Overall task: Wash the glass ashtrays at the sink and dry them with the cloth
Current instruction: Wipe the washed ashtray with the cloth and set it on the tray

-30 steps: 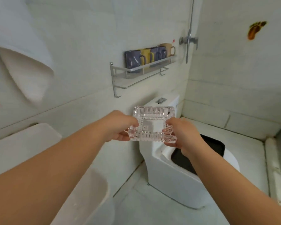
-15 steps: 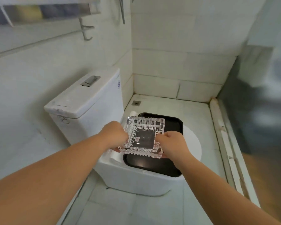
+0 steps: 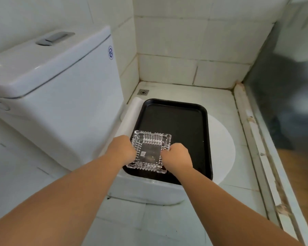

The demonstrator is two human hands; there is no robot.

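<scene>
A square cut-glass ashtray [image 3: 150,151] with ribbed sides is held level between both hands, low over the near left corner of a black tray [image 3: 178,121]. My left hand [image 3: 122,150] grips its left edge and my right hand [image 3: 178,158] grips its right edge. Whether the ashtray rests on the tray or hovers just above it cannot be told. The tray lies on the closed white toilet lid [image 3: 222,144]. No sink and no cloth are in view.
The white toilet cistern [image 3: 57,80] stands close on the left, with its flush button [image 3: 54,38] on top. Tiled walls close the corner behind. A floor drain [image 3: 143,92] sits by the wall. A raised sill [image 3: 256,148] and dark panel [image 3: 277,96] run along the right.
My view swung from the wall shelf and sink down to the toilet. Both hands carried the ashtray down and lowered it over the black tray's near left corner.
</scene>
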